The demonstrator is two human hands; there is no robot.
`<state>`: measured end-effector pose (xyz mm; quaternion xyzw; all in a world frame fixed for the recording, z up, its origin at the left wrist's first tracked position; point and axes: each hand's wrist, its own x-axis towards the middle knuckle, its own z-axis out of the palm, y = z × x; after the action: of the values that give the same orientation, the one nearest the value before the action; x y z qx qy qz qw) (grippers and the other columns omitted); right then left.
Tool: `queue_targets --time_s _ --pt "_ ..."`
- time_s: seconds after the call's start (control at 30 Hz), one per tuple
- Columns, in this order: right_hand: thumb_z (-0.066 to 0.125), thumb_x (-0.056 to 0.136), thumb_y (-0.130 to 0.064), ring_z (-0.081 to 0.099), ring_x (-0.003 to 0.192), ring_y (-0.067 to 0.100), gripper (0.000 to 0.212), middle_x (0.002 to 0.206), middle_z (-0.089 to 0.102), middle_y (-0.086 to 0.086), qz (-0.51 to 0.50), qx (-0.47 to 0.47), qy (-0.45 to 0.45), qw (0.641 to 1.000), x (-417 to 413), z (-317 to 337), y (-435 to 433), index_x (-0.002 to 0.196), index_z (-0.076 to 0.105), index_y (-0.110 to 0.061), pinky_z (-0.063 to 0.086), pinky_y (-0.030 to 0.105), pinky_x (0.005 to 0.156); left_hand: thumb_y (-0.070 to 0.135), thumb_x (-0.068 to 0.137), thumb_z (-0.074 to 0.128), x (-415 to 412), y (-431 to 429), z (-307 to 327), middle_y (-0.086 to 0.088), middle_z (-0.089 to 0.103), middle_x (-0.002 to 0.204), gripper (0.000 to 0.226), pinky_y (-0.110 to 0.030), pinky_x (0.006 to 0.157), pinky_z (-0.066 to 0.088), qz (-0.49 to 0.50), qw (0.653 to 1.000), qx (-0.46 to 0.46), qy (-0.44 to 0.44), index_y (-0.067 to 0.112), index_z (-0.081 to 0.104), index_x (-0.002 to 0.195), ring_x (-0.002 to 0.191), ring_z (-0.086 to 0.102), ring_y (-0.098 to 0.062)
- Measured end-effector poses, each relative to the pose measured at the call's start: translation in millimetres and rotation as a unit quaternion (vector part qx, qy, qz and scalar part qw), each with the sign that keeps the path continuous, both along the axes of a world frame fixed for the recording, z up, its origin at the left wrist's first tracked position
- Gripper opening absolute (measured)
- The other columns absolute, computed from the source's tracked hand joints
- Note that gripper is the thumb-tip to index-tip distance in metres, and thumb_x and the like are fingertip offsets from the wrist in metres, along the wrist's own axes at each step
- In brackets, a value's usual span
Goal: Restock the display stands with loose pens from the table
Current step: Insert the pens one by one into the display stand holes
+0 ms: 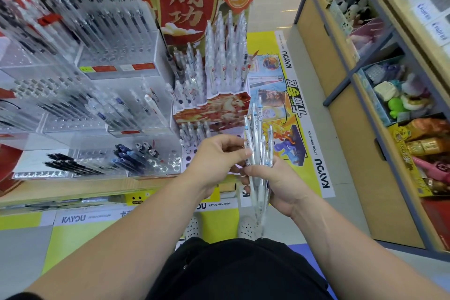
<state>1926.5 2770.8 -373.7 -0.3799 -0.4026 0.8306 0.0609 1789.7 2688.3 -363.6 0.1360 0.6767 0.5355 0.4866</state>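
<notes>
Gripping a fanned bundle of loose pens (258, 139) in the right hand (277, 185), a person pinches one pen with the left hand (216, 156) just beside the red display stand (219, 107); the splayed bundle could slip and scatter onto the floor (345, 217) as one is drawn out.

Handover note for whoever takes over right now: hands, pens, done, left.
Left hand: fingers pinch one pen at the left edge of the bundle.
Right hand: grips the bundle of white pens, fanned out and pointing up.
Red tiered stand: straight ahead, upper tiers packed with pens. The front row shows a few empty holes.
Clear acrylic stands: on the left, partly filled, with many free holes.
Done: pens are gathered in hand.
Left: seat the pinched pen, then the rest of the bundle. No loose pens on the table are in view.
</notes>
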Motion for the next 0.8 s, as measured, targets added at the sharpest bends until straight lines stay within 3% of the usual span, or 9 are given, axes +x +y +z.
queue_targets --time_s 0.1,0.2,0.3,0.37,0.5,0.67,0.73,0.8 --pt "0.073 0.084 0.006 0.066 0.068 0.025 0.033 0.085 0.067 0.012 -0.017 -0.015 -0.007 1.000 2 -3 2 0.114 0.066 -0.008 0.057 0.035 0.058 0.002 0.087 0.076 1 3 -2 -0.004 0.065 0.072 0.012 -0.044 0.067 0.057 0.028 0.998 0.003 -0.054 0.007 0.069 0.096 0.062 0.062 -0.022" --pt "0.079 0.072 -0.007 0.063 0.071 0.026 0.043 0.083 0.066 0.010 -0.026 -0.013 -0.016 0.999 2 -3 4 0.113 0.068 -0.009 0.057 0.036 0.060 0.002 0.089 0.073 2 7 -5 -0.001 0.064 0.071 0.009 -0.035 0.062 0.055 0.035 0.998 0.006 -0.055 0.010 0.069 0.093 0.064 0.060 -0.021" --pt "0.080 0.069 -0.012 0.064 0.071 0.026 0.049 0.084 0.068 0.011 -0.040 -0.004 -0.021 0.999 2 -5 7 0.116 0.069 -0.007 0.057 0.037 0.064 0.005 0.093 0.070 1 10 -6 0.003 0.066 0.074 0.009 -0.041 0.074 0.054 0.034 0.999 0.010 -0.035 0.014 0.071 0.097 0.069 0.060 -0.020" --pt "0.082 0.068 -0.014 0.066 0.074 0.027 0.054 0.087 0.070 0.011 -0.040 0.006 -0.033 0.999 1 -6 9 0.119 0.068 -0.006 0.055 0.039 0.068 0.006 0.095 0.066 0 10 -5 0.000 0.066 0.083 0.014 -0.040 0.072 0.055 0.033 0.999 0.006 -0.028 0.017 0.071 0.103 0.071 0.060 -0.021" --pt "0.081 0.072 -0.010 0.063 0.078 0.028 0.030 0.085 0.068 0.011 -0.023 0.045 -0.035 0.998 -4 -7 5 0.100 0.076 -0.018 0.048 0.043 0.073 0.005 0.093 0.070 0 7 -5 -0.006 0.061 0.088 0.018 -0.032 0.062 0.055 0.032 0.999 0.006 -0.033 0.016 0.070 0.108 0.065 0.060 -0.016" --pt "0.083 0.070 -0.011 0.063 0.082 0.031 0.041 0.091 0.068 0.015 -0.011 0.050 -0.045 0.998 -11 -6 3 0.108 0.069 -0.008 0.050 0.051 0.076 -0.003 0.085 0.076 -7 -3 -3 -0.004 0.066 0.074 0.019 -0.028 0.059 0.055 0.097 0.995 0.010 -0.037 0.008 0.070 0.099 0.060 0.065 -0.015" --pt "0.082 0.079 -0.004 0.065 0.079 0.029 0.032 0.087 0.068 0.014 -0.005 0.053 -0.057 0.997 -11 -8 5 0.105 0.064 -0.007 0.056 0.054 0.078 -0.004 0.085 0.076 -16 -11 0 -0.006 0.068 0.076 0.023 -0.026 0.058 0.055 0.124 0.992 0.010 -0.030 0.007 0.069 0.103 0.064 0.068 -0.016" --pt "0.076 0.086 0.001 0.066 0.072 0.023 0.022 0.083 0.067 0.010 -0.001 0.055 -0.059 0.997 -10 -10 6 0.101 0.062 -0.007 0.061 0.046 0.072 -0.003 0.085 0.076 -31 -22 3 -0.009 0.072 0.083 0.025 -0.027 0.064 0.057 0.143 0.990 0.005 0.005 0.007 0.069 0.106 0.073 0.072 -0.020"
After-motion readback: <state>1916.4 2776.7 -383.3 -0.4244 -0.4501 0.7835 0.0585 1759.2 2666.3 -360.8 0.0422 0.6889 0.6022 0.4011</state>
